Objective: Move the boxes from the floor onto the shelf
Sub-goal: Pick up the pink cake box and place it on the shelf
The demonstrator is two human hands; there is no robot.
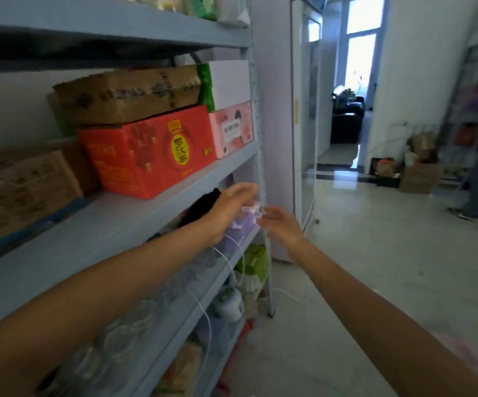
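Forearms [89, 296] reach the shelf [89, 239]; left hand [229, 213] touches a small pale box [249, 210], grip unclear, right hand [282, 224] open beside it. Likely light; hold both ends.

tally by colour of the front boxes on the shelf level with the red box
brown cardboard boxes: 2
red cardboard box: 1
pink printed box: 1
white plain box: 1
total: 5
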